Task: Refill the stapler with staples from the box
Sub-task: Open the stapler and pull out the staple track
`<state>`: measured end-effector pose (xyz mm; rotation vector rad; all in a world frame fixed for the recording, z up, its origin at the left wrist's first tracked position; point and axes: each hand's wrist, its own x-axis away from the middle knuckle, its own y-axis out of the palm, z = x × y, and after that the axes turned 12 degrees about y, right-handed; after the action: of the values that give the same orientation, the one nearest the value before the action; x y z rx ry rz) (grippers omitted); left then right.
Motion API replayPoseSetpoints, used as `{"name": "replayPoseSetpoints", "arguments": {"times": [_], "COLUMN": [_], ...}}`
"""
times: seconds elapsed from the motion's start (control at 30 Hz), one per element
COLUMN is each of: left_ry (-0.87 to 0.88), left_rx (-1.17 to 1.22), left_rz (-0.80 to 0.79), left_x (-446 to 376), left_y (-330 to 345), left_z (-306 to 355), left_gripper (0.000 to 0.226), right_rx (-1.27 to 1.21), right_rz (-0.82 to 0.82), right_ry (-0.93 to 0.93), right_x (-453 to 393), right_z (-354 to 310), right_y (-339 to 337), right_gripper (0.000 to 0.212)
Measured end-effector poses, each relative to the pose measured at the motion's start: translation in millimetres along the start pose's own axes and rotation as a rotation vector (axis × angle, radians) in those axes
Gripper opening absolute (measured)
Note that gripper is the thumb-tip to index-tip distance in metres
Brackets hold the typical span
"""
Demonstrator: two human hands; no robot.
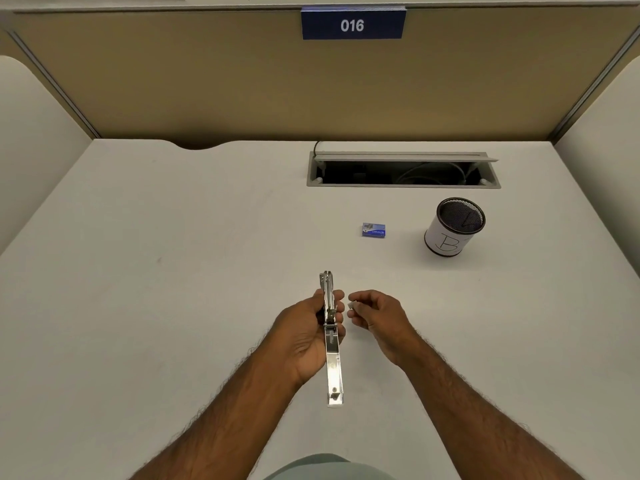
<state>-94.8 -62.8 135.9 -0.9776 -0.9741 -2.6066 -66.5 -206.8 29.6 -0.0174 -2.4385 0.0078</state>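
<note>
"016" on blue sign (352, 25), apparently "B" on mesh cup (454, 227)

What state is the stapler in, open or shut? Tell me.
Open. The stapler, gripped in the left hand, is swung out into one long line, its metal channel facing up. Whether staples are inside cannot be told.

Stapler (333, 362) shiny bare metal; desk (173, 254) smooth matt white; pen cup (453, 226) black wire mesh, paper-wrapped
</note>
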Motion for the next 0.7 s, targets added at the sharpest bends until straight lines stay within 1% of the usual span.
{"name": "replayPoseSetpoints", "arguments": {"times": [0.13, 0.37, 0.53, 0.7], "left_ry": [0.044, 0.089, 0.037, -0.003], "left_rx": [0.018, 0.027, 0.089, 0.138], "left_rz": [-0.047, -0.108, -0.134, -0.079], "left_x": [18, 47, 55, 52], "left_y": [10, 25, 31, 30], "left_z": [6, 14, 20, 22], "left_gripper": [0.030, 0.035, 0.035, 0.032], "right_rx": [0.078, 0.215, 0.461, 0.518], "right_rz": [0.069, 0.125, 0.219, 0.241], "right_ry": [-0.015, -0.040, -0.142, -0.159], "right_x": [-5, -11, -10, -13], "right_z": [4, 6, 3, 8], "right_y": [-4, -4, 0, -2], "right_gripper": [0.014, 0.010, 0.009, 0.007]}}
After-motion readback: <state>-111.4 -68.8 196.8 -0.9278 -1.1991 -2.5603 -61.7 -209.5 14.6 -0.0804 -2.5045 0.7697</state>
